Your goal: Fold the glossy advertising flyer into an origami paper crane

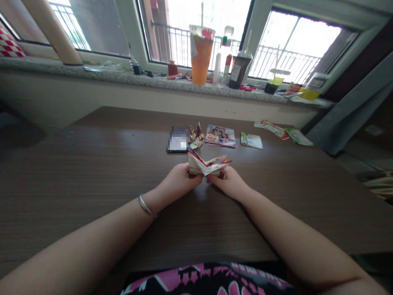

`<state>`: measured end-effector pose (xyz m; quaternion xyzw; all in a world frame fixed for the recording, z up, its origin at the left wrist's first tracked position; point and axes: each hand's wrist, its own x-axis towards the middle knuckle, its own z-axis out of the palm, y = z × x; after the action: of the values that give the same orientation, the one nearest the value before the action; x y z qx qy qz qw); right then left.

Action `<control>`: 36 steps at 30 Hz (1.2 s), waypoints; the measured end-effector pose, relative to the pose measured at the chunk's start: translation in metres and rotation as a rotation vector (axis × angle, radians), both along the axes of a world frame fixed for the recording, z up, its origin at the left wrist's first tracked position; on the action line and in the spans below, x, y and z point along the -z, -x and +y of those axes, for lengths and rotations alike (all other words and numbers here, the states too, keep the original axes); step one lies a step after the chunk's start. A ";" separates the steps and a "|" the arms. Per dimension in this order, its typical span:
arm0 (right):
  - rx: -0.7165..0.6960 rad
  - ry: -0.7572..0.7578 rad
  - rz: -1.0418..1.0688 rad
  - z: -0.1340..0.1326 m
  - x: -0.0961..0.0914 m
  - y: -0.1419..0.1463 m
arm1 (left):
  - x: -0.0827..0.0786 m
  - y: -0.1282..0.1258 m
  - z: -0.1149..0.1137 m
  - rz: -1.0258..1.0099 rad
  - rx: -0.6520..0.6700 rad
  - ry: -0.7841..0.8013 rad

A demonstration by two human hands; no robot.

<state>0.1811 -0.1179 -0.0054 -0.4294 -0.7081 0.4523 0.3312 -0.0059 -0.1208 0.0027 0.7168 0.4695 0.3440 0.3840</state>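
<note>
Between my two hands is a piece of folded printed paper (205, 166), white with red edges, its upper layers spread in a V. My left hand (181, 176) pinches its left side, thumb along the lower front edge. On the right side, my right hand (229, 180) grips it the same way, the fingers partly hidden behind the paper. Just beyond it lie a dark phone (178, 139) with a blurred screen and a crumpled-looking folded paper piece (196, 137). A stack of colourful flyers (220, 136) sits to the right of these.
A small card-like paper stack (251, 140) and several paper strips (276, 130) lie at the table's (92, 172) far right. Along the windowsill (147, 81) stand an orange drink cup (202, 55), a dark drink cup (240, 69), bottles and small items.
</note>
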 end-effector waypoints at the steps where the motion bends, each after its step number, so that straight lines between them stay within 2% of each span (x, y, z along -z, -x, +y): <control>1: -0.016 -0.005 0.005 0.000 0.001 0.000 | 0.001 0.000 0.001 -0.019 0.028 0.011; 5: -0.051 -0.102 -0.017 0.002 0.005 -0.002 | 0.007 0.003 0.004 -0.019 0.118 0.019; 10: -0.072 -0.177 -0.009 0.000 0.005 0.001 | 0.008 0.003 0.004 0.023 0.118 0.006; 16: 0.047 -0.108 0.173 -0.002 0.002 -0.001 | 0.003 0.001 0.002 -0.052 0.064 0.012; 20: 0.057 -0.090 0.233 0.002 0.001 -0.003 | 0.005 0.001 0.001 -0.097 0.121 0.022; 26: 0.071 -0.146 0.135 0.001 -0.003 -0.004 | 0.001 0.001 -0.002 -0.230 0.043 -0.078; 31: 0.060 -0.159 0.101 -0.004 -0.004 -0.002 | -0.001 0.001 -0.002 -0.351 0.054 -0.035; 36: 0.126 -0.101 0.299 -0.003 0.000 0.000 | -0.002 0.000 -0.004 -0.331 0.078 -0.053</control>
<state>0.1813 -0.1213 -0.0050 -0.3834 -0.6445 0.4534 0.4817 -0.0054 -0.1245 0.0052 0.6779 0.3623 0.4546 0.4500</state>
